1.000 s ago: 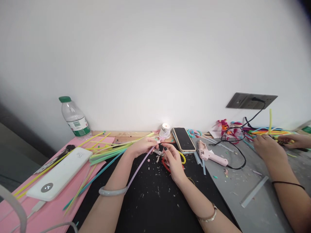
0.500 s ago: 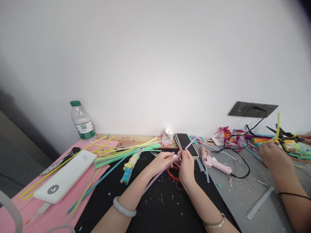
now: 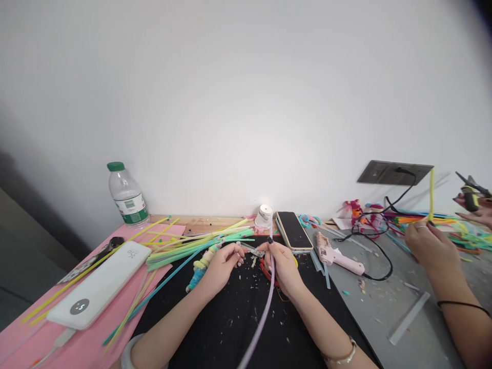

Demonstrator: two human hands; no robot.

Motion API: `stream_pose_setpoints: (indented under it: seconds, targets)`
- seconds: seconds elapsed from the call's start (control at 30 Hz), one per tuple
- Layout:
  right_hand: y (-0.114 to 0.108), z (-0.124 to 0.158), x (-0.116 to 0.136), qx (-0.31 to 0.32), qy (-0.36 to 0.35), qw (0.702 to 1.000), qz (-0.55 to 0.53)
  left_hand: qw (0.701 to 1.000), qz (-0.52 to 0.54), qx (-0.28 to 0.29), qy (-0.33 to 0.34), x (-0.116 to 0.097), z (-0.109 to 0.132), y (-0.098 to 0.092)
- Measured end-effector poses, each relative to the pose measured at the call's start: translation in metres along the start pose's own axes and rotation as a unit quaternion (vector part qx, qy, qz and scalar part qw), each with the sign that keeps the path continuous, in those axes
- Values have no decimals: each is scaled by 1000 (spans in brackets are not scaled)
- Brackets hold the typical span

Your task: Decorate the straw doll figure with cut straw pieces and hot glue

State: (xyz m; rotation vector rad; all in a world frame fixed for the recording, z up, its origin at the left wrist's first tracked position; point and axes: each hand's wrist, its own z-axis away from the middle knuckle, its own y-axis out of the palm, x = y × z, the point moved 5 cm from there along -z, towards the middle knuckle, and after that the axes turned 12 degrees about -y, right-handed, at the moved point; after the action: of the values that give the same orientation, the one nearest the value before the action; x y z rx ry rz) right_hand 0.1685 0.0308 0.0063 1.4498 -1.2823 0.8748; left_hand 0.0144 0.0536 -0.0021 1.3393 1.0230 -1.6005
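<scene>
My right hand (image 3: 283, 264) pinches a lilac pipe cleaner (image 3: 264, 312), which stands up above the fingers and curves down toward the front edge. My left hand (image 3: 223, 266) is apart from it, its fingers curled together; anything between them is too small to make out. Behind my left wrist lies a coiled piece in yellow, cream and blue (image 3: 198, 274), partly covered. Under my right hand a red curved thing (image 3: 265, 270) shows in part on the black mat (image 3: 230, 333). A bundle of green and yellow pipe cleaners (image 3: 192, 249) lies left of my hands.
A white power bank (image 3: 102, 284) and a bottle (image 3: 128, 200) stand at left. A paper cup (image 3: 264, 216), a phone (image 3: 294, 230) and a pink glue gun (image 3: 340, 259) are behind and right. Another person's hands (image 3: 434, 243) hold a yellow pipe cleaner (image 3: 431, 195) and a black-and-yellow cutting tool (image 3: 471, 197).
My left hand has let go of the lilac pipe cleaner and moved left. The pipe cleaner has swung more upright in my right hand. The other person's tool has moved away from the yellow pipe cleaner.
</scene>
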Motion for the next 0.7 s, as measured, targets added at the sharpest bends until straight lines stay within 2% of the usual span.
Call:
stream_pose_setpoints:
  seconds: [0.13, 0.27, 0.33, 0.5, 0.7]
  targets:
    - [3, 1, -2, 37, 12, 999, 21, 1000, 1, -14, -19, 3, 1, 2]
    - [1, -1, -2, 29, 17, 999, 37, 999, -20, -10, -37, 4, 4, 6]
    - [1, -2, 0, 38, 6, 997, 61, 999, -28, -5, -36, 4, 5, 8]
    - [5, -3, 5, 106, -46, 982, 149, 998, -58, 1, -25, 4, 5, 8]
    - [0, -3, -1, 70, -48, 977, 194, 998, -65, 6, -22, 2, 5, 5]
